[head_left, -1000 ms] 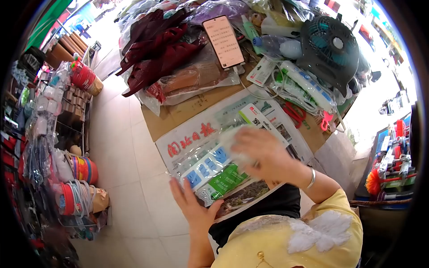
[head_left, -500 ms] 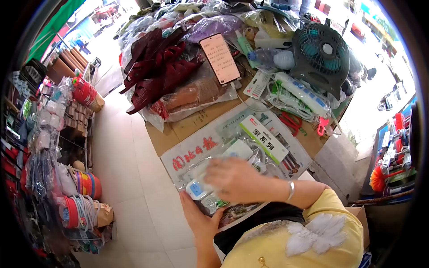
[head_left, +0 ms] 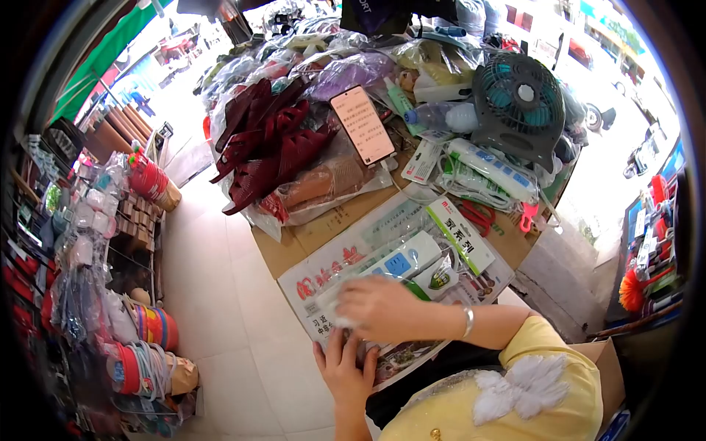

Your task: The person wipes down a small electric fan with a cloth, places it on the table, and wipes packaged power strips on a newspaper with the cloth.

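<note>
"What is your left hand doing?"

"My left hand (head_left: 347,369) is at the near-left edge of the newspaper (head_left: 382,223). Its fingers are spread and half straight, and I see no thing gripped in it."

"And your right hand?"

"My right hand (head_left: 382,309) is over the near-left part of the bagged power strip (head_left: 415,255), fingers bent. Something pale is under them, but it is blurred; I cannot tell if I pinch it or only press."

"How does the strip lie?"

"On the newspaper, with its long axis going from under my right fingers, away and to the right, until the green-and-white card (head_left: 461,235). So the right hand is nearer to the strip, and the left is just beside its near-left end."
</note>
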{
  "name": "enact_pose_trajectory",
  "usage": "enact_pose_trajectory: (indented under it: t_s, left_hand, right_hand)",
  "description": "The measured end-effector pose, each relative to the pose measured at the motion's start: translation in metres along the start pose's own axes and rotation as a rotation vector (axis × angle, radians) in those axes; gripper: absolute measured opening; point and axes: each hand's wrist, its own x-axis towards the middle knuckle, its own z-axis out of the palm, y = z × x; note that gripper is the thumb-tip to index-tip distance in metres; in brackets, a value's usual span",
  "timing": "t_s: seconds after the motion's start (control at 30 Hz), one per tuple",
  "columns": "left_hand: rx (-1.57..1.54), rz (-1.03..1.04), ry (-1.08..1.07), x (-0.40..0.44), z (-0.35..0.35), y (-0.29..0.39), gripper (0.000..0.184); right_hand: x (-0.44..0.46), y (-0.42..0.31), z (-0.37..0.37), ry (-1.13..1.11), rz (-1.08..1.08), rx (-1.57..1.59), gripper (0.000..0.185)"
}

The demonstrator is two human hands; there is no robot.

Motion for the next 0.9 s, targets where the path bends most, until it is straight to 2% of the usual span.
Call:
enact_pose_trajectory:
  t_s: [0.07,0.13,0.17,0.23,0.27,0.33,0.4,0.53,0.63,0.7,0.73,0.8,0.9]
  left_hand:
    - [0.009,0.007,0.009,0.001,0.0,0.0,0.041]
    - [0.013,0.012,0.021,0.003,0.0,0.001,0.039]
    - [0.031,0.035,0.012,0.005,-0.002,0.003,0.04]
    - [0.051,0.064,0.005,0.01,-0.005,0.008,0.04]
    - [0.01,0.089,0.054,0.014,-0.004,0.013,0.04]
    - [-0.025,0.118,0.102,0.018,0.001,0.021,0.041]
    - [-0.132,0.106,0.058,0.02,0.007,0.024,0.044]
    - [-0.146,0.012,0.037,0.017,0.014,0.015,0.043]
    - [-0.158,0.065,0.081,0.019,0.013,0.016,0.041]
    - [-0.14,0.113,0.086,0.02,0.011,0.018,0.037]
    - [-0.142,0.114,0.088,0.021,0.01,0.019,0.037]
    - [-0.134,0.128,0.102,0.024,0.01,0.022,0.037]
    - [-0.154,0.112,0.096,0.024,0.012,0.021,0.036]
  right_hand:
    - [-0.01,0.023,-0.026,-0.011,0.069,-0.176,0.034]
    - [-0.021,0.045,-0.056,0.003,0.249,-0.183,0.03]
    - [-0.027,0.053,-0.064,0.006,0.247,-0.189,0.03]
    - [-0.035,0.063,-0.073,0.071,0.395,-0.199,0.028]
    - [-0.034,0.062,-0.072,0.073,0.393,-0.2,0.028]
    - [-0.024,0.053,-0.064,-0.081,0.33,-0.185,0.03]
    - [-0.017,0.034,-0.03,0.002,0.143,-0.113,0.029]
    - [-0.01,0.008,-0.014,0.148,0.003,-0.06,0.026]
    - [-0.024,0.039,-0.047,0.045,0.064,-0.181,0.027]
    - [-0.038,0.063,-0.065,0.051,0.31,-0.12,0.026]
    - [-0.045,0.07,-0.071,0.051,0.31,-0.123,0.026]
    - [-0.054,0.08,-0.079,0.233,0.44,-0.162,0.021]
    - [-0.042,0.065,-0.064,0.208,0.326,-0.22,0.022]
